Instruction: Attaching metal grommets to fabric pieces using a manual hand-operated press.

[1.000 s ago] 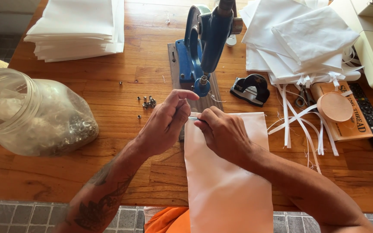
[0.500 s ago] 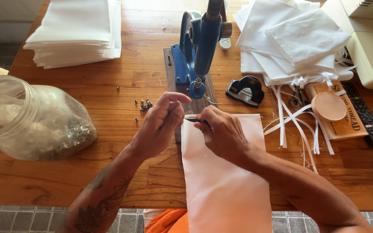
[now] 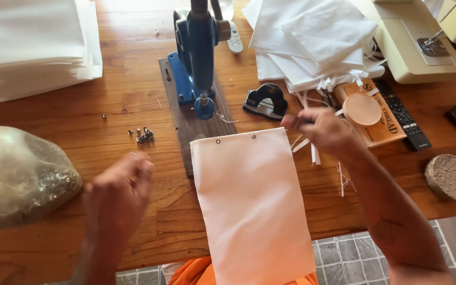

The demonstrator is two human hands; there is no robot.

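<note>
Your left hand [image 3: 118, 195] hovers over the wooden worktop [image 3: 133, 95], left of the white fabric bag [image 3: 249, 200]; it is blurred, the fingers curled loosely inward, and you cannot tell whether they pinch anything. Your right hand [image 3: 325, 129] is raised just past the bag's upper right corner, its fingers pressed together at the tips as if pinching something small, though what sits between them is too blurred to make out. The bag lies flat in front of you, apart from both hands, its top edge resting on the dark base plate [image 3: 186, 126] of the blue hand press [image 3: 196, 58] and its lower end hanging over the worktop's near edge. Two small metal eyelets [image 3: 218, 141] sit along that top hem. A little cluster of loose eyelets [image 3: 143, 134] lies on the wood between your left hand and the press. A clear plastic bag of metal parts [image 3: 17, 179] sits at the far left, near your left hand. Behind it rises a stack of white fabric [image 3: 32, 47]. To the right of the press lie a black punch tool [image 3: 265, 100], a heap of finished white bags [image 3: 312, 42] with white ribbon strips [image 3: 312, 153] trailing under your right hand, a round wooden disc [image 3: 361, 109], a black remote control [image 3: 403, 113] and a round cork coaster [image 3: 451, 177].
</note>
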